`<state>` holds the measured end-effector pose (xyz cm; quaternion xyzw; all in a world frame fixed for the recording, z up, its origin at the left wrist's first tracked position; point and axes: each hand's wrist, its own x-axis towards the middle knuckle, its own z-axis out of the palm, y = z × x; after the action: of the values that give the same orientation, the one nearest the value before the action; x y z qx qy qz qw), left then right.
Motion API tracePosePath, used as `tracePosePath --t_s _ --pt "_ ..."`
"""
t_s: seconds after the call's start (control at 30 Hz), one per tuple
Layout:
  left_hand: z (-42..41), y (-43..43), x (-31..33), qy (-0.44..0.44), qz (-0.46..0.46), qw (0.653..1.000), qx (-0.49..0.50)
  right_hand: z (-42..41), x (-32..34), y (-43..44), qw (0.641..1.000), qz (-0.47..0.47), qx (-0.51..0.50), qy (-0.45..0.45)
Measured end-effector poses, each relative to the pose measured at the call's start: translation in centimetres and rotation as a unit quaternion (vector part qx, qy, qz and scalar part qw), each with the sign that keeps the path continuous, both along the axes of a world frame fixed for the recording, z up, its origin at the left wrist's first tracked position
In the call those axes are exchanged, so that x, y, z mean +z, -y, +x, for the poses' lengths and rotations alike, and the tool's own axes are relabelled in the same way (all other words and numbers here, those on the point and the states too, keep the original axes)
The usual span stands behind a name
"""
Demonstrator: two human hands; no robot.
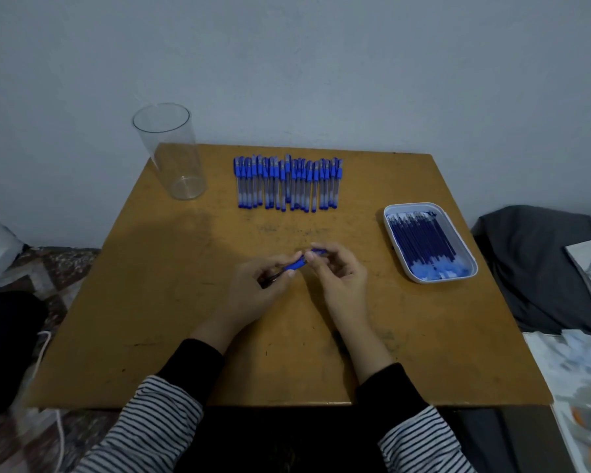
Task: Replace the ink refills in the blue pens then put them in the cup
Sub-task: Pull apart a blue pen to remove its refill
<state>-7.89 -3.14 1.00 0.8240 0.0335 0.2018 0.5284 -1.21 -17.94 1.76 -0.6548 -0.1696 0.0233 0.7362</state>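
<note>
Striped sleeves (157, 414) forward, my left hand (263, 285) and right hand (338, 278) pinch opposite ends of one blue pen (296, 265), seemingly to open it.

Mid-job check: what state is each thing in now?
Clear plastic cylindrical cup: upright, empty.
Row of capped blue pens: lying side by side.
White rectangular tray: full of dark blue refills.
Single blue pen: held between both hands.
Left hand: grips the pen.
Right hand: pinches the pen.

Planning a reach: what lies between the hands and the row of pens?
Head view: only bare tabletop lies between the row of pens and the left hand and right hand gripping a pen.
</note>
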Motion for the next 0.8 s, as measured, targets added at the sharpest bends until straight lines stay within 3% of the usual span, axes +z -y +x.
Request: tracePosePath --t_s 0.8 --pt "0.7 -0.06 -0.65 0.015 -0.001 1.0 -0.027 0.27 -0.32 -0.06 1.0 -0.019 -0.013 0.014"
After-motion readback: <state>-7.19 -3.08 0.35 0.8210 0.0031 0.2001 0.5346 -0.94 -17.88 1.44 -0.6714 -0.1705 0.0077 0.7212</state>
